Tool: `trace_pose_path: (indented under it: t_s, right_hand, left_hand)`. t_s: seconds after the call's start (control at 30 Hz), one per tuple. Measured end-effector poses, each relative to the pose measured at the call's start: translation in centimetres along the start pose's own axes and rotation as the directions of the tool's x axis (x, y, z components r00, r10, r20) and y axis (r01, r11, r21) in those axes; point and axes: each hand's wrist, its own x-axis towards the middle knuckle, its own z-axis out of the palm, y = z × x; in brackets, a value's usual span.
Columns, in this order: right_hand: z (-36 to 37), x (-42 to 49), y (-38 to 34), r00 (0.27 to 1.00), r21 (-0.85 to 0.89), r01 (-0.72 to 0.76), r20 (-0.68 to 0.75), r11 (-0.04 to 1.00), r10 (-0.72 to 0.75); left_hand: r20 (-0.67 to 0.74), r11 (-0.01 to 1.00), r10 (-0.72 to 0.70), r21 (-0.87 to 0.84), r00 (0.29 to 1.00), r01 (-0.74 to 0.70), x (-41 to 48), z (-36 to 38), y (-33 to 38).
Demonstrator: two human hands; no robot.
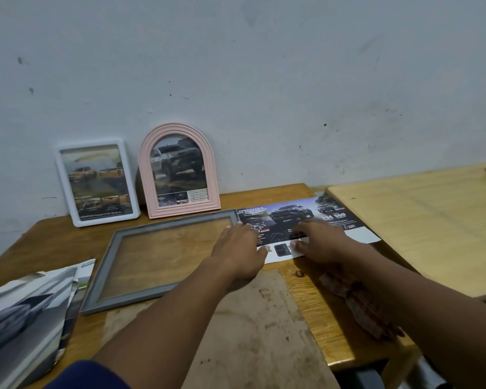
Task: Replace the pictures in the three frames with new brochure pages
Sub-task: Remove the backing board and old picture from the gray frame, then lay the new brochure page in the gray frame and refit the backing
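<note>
Now both hands flat, fingers spread, on brochure page (300,220) at table (348,327) rear: left hand (237,249) at its left end, right hand (323,242) mid-page. Grey frame (101,279) flat, empty, touching page's left edge. White frame (68,192), pink arched frame (212,175) upright against wall, pictures inside.

Empty frame (163,256) flat on table (345,327); brochure page (300,223) right; two frames behind.
</note>
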Motion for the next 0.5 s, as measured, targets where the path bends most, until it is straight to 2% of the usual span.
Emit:
trace_pose_path:
  t_s: [0.1, 0.23, 0.37, 0.5]
  right_hand:
    - [-0.9, 0.2, -2.2, 0.999, 0.038, 0.032, -0.03, 0.999, -0.03]
    - [-1.9, 0.7, -7.9, 0.99, 0.131, 0.134, -0.066, 0.982, -0.126]
    - [-1.8, 0.6, -16.3, 0.962, 0.236, 0.271, -0.062, 0.933, -0.264]
    - [-0.6, -0.6, -25.9, 0.911, 0.298, 0.4, -0.029, 0.867, -0.411]
  left_hand:
    - [-0.054, 0.996, -0.02, -0.088, 0.998, 0.015, -1.6, -1.6, -1.7]
    - [-0.108, 0.991, -0.096, -0.104, 0.989, 0.085, -5.0, -4.3, -5.7]
    - [-0.13, 0.962, -0.263, -0.118, 0.956, 0.248, -9.9, -6.5, -11.5]
    - [-0.137, 0.865, -0.484, -0.223, 0.864, 0.449, -16.8, -8.0, -17.4]
